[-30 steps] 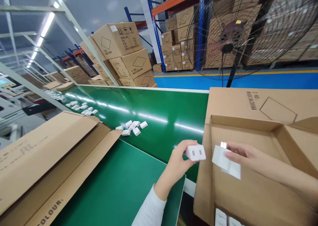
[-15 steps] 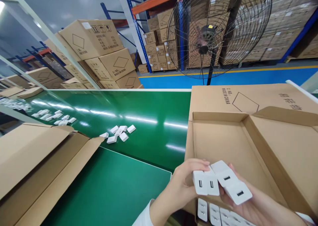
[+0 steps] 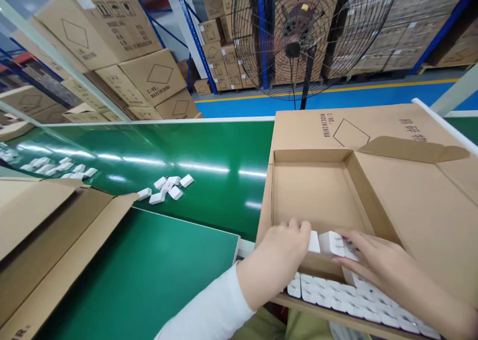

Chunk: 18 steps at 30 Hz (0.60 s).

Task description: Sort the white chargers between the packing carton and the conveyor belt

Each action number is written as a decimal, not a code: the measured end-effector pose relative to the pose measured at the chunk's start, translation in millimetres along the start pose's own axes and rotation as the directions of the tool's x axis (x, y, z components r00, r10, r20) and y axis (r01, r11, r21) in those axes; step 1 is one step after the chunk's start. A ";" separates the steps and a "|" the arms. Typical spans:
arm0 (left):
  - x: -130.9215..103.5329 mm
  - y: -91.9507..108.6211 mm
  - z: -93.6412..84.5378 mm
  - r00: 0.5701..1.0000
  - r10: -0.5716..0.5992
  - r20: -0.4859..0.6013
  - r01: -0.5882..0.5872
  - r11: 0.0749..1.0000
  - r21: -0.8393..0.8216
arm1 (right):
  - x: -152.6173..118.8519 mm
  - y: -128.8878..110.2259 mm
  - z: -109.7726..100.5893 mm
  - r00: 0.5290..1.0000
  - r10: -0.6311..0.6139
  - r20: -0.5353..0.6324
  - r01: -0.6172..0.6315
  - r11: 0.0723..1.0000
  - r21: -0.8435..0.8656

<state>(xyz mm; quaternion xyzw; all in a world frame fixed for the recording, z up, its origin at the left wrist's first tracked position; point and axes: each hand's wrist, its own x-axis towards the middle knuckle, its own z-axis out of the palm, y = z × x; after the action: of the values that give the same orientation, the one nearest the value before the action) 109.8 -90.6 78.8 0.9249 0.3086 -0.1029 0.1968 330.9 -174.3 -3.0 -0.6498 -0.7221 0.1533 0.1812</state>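
Change since the last two looks: both hands have come down from in front of the carton to inside its near edge, and the white chargers they carried are now level with the rows already packed. We judge this as the placing step, with the pieces about to join the near row.

Left to right:

- Flat carton point(image 3: 56, 230) at far left, flaps open, lying on the green table point(image 3: 149, 275). We cannot see inside it.
- On the belt point(image 3: 209, 146) beyond, a loose cluster of chargers point(image 3: 166, 188) sits near the table's edge; a second scatter point(image 3: 56, 167) lies farther left, well apart from the first.
- Left hand point(image 3: 280, 258), white sleeve, its grip closed around a charger point(image 3: 313, 241) of which only a white corner shows past the fingers.
- Right hand point(image 3: 377, 260) just beside it, fingers laid over and gripping a second charger point(image 3: 334, 243). The two pieces are almost touching.
- Open carton point(image 3: 313, 195): the far part of its floor is bare cardboard; packed rows point(image 3: 336, 292) of chargers fill the near part, side by side, USB faces up, running rightward under the right forearm.
- Fan point(image 3: 298, 36) and stacked boxes point(image 3: 123, 46) stand behind the belt.
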 end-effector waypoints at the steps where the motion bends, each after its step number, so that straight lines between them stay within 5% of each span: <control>1: 9.2 6.0 -1.5 0.999 -0.021 0.034 0.018 0.997 0.071 | -2.5 0.2 2.1 0.998 -0.069 -0.005 0.069 0.996 -0.058; 5: 42.0 21.0 -3.3 0.971 -0.022 0.239 -0.007 0.993 0.120 | -8.3 -6.0 1.8 0.971 -0.214 0.103 0.226 0.966 -0.124; 9: 62.5 13.2 7.8 0.867 0.101 0.488 -0.063 0.994 -0.094 | -11.4 -11.7 -6.0 0.936 -0.236 0.263 0.261 0.963 -0.064; 14: 61.3 -8.9 27.9 0.938 0.104 0.330 0.016 0.940 -0.341 | -15.3 -9.9 -11.2 0.926 -0.196 0.323 0.195 0.980 0.036; 18: 46.9 -11.1 37.3 0.966 0.065 0.249 0.025 0.939 -0.344 | -12.9 -7.8 -7.5 0.932 -0.172 0.319 0.160 0.985 0.065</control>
<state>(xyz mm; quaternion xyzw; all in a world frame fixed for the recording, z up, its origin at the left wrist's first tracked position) 137.4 -73.5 27.2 0.8582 0.2843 -0.1639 0.3946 328.6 -188.1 6.4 -0.5490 -0.7912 0.2556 0.0852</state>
